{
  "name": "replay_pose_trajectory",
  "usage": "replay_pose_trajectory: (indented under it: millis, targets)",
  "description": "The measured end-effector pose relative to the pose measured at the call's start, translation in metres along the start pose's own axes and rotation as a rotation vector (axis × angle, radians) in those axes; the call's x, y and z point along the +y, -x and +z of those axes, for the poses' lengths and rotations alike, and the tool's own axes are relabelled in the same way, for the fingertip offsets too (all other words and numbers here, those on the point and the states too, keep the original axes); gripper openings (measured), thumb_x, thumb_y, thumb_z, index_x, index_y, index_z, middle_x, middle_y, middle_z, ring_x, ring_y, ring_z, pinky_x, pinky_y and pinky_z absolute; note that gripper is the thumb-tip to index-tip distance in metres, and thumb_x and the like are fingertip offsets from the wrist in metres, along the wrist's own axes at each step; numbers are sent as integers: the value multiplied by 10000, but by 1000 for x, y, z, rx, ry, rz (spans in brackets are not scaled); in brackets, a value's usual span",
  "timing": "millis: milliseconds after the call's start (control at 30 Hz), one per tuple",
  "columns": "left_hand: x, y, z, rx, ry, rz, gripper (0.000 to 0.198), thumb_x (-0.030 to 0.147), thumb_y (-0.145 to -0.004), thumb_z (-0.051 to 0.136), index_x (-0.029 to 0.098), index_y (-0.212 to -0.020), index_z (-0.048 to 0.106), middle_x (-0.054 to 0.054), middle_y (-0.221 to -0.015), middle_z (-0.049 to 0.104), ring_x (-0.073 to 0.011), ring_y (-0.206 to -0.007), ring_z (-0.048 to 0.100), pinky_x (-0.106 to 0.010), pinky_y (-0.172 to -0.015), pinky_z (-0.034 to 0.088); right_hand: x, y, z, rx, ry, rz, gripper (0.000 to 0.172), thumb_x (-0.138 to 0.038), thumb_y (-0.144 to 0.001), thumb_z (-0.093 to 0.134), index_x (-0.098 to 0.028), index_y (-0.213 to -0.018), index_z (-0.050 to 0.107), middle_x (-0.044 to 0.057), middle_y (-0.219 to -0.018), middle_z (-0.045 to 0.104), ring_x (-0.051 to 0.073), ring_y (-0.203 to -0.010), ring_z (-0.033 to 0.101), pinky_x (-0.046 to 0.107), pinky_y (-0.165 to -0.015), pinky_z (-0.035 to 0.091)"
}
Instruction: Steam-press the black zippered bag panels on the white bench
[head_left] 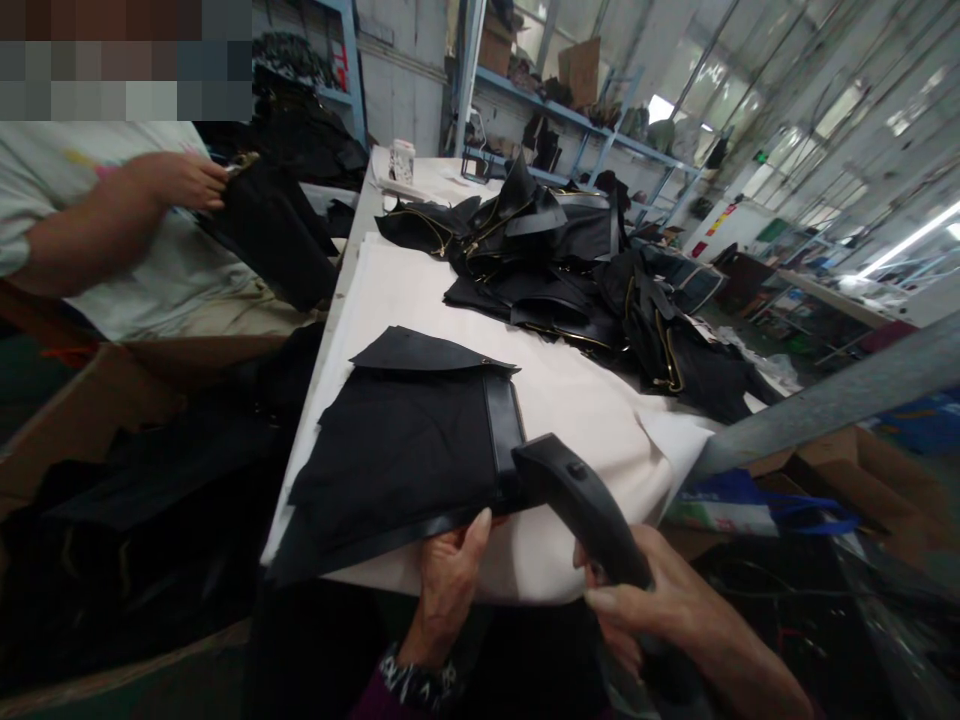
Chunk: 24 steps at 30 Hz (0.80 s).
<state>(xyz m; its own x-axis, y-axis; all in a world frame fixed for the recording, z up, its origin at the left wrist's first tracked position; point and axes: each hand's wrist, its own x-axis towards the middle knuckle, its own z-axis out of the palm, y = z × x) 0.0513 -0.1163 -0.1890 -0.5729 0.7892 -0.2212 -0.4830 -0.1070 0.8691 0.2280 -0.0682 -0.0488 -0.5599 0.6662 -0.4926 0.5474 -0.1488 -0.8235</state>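
Observation:
A black fabric bag piece [405, 440] with smooth leather-like trim and a gold zip along its right side lies flat on the pale-covered table [600, 410]. My left hand [450, 570] pinches its near edge, thumb on top and fingers underneath. In my right hand [645, 600] is a black gun-shaped tool [581, 500], fingers wrapped round its handle. The tool's head is right at the lower right corner of the bag piece; whether it touches cannot be made out.
Black pieces with gold zips [555, 270] are heaped across the table's far part. On the left, a co-worker's hand [187, 182] holds another black piece [274, 230] above a cardboard box [82, 390] of dark goods. A grey metal pole [840, 395] slants at the right.

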Motion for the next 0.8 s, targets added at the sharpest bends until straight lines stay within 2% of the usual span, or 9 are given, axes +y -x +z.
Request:
replay_pose_trajectory:
  millis: [100,200,267,333,433,533,800]
  targets:
    - [12,3,8,50,316,-82,125,264,-648,780,162,-644,708,-11,-607,706,-142,-595,654,-291,-712,567,0,11,-14,8,-19,-3,481,-531,-741,648,-139,-1002,546,-40,-532,540,133,-449,499,253,-469,402]
    - [27,5,12,31,512,-111,128,209,-650,781,164,-738,700,-6,-688,722,-158,-663,676,-346,-719,582,7,24,-22,6,-7,29,513,-583,-709,648,-142,-946,538,-46,-498,514,123,-417,468,249,-444,381]
    - [34,7,13,8,526,-116,193,219,-689,758,157,-863,701,-44,-839,746,-200,-775,699,-388,-761,578,12,30,-22,25,-13,56,521,-578,-696,657,-149,-959,520,-48,-513,520,120,-422,472,244,-445,383]
    - [38,7,14,-10,495,-140,224,248,-717,744,130,-901,696,-82,-888,749,-228,-815,708,-399,-792,568,13,33,-19,12,6,56,479,-540,-703,662,-155,-952,524,-48,-530,531,117,-438,482,237,-460,390]
    - [38,8,14,-11,453,-170,210,280,-701,764,88,-753,697,-111,-803,754,-240,-771,718,-371,-783,566,10,30,-14,-52,127,22,367,-476,-710,672,-157,-859,570,-41,-538,551,117,-470,508,224,-473,388]
    - [37,7,13,-15,439,-161,238,294,-687,776,77,-652,685,-133,-779,754,-242,-765,722,-347,-778,566,6,23,-8,-119,184,15,324,-440,-710,672,-157,-847,596,-49,-515,553,124,-482,528,217,-472,387]
    - [36,4,10,36,515,-186,248,278,-595,837,101,-633,668,-114,-754,756,-251,-752,722,-390,-775,577,19,17,-9,-146,157,45,357,-433,-709,643,-149,-918,587,-47,-510,565,131,-457,532,225,-458,381]
